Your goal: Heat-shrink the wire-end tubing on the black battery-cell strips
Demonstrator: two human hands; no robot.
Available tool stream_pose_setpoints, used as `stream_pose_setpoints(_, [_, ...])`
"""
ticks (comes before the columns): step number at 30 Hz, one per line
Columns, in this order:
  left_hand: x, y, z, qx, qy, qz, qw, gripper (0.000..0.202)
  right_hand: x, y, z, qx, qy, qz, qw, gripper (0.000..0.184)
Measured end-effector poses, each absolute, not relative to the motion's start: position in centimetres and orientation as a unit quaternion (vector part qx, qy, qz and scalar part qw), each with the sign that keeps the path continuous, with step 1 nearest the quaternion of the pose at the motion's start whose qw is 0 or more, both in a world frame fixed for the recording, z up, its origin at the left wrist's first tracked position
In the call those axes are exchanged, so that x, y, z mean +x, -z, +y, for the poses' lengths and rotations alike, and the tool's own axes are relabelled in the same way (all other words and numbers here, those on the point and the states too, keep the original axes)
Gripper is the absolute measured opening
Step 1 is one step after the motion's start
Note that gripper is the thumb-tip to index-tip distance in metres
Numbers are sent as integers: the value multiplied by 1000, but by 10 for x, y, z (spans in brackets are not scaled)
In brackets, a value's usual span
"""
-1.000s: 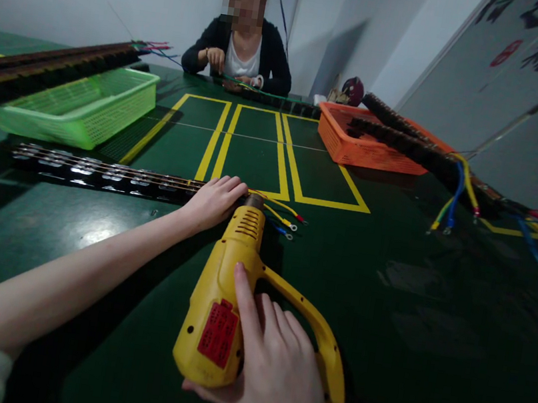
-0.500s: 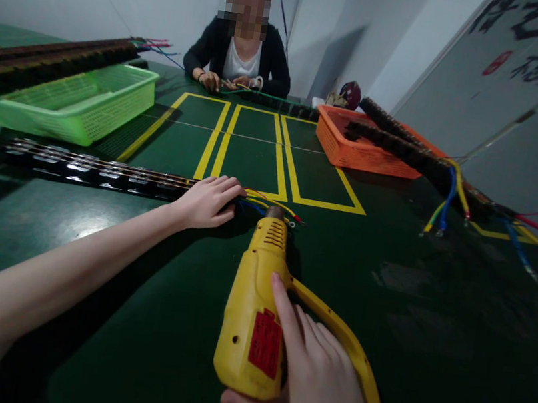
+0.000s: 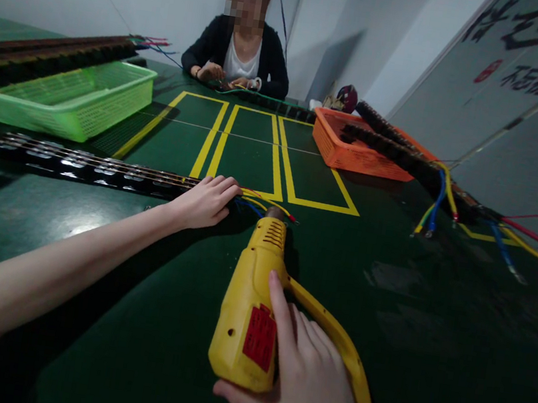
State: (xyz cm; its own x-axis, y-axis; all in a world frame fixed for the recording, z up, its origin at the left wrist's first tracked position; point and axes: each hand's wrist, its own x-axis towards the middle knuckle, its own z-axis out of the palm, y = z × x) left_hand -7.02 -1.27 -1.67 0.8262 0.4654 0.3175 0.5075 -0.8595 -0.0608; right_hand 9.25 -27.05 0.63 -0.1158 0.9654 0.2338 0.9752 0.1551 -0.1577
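Observation:
My right hand (image 3: pixel 311 376) is wrapped around the body of a yellow heat gun (image 3: pixel 247 313), thumb below and index finger along its side. The gun's metal nozzle (image 3: pixel 276 213) points away from me at several thin wires (image 3: pixel 268 204), yellow, blue and red-tipped, on the table. These wires come from the right end of a long black strip (image 3: pixel 86 169) wrapped in shiny film. My left hand (image 3: pixel 208 200) is closed over that end, its fingertips at the base of the wires. What lies under the palm is hidden.
Yellow tape outlines (image 3: pixel 243 192) mark the green table (image 3: pixel 427 360). A green basket (image 3: pixel 84 117) at left and an orange basket (image 3: pixel 356 162) at right carry similar dark strips, the right ones with wires (image 3: pixel 435 203) hanging over. Across the table sits a co-worker (image 3: pixel 242 63), hands on wires.
The heat gun has shifted slightly left, and its nozzle now covers the ring terminal that showed beside it. My left hand keeps its hold. The co-worker's one hand has lifted slightly.

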Motion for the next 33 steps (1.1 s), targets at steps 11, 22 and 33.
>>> stream_pose_setpoints(11, [-56,17,-27,-955,144,-248,76,36,72,1,-255,-622,-1,-765,165,130])
stream_pose_setpoints(22, [-62,24,-20,-939,195,-278,49,36,76,0,-251,-610,-3,-772,178,113])
stream_pose_setpoints(33, [-63,22,-21,-932,191,-303,60,37,96,-3,-263,-635,15,-758,151,121])
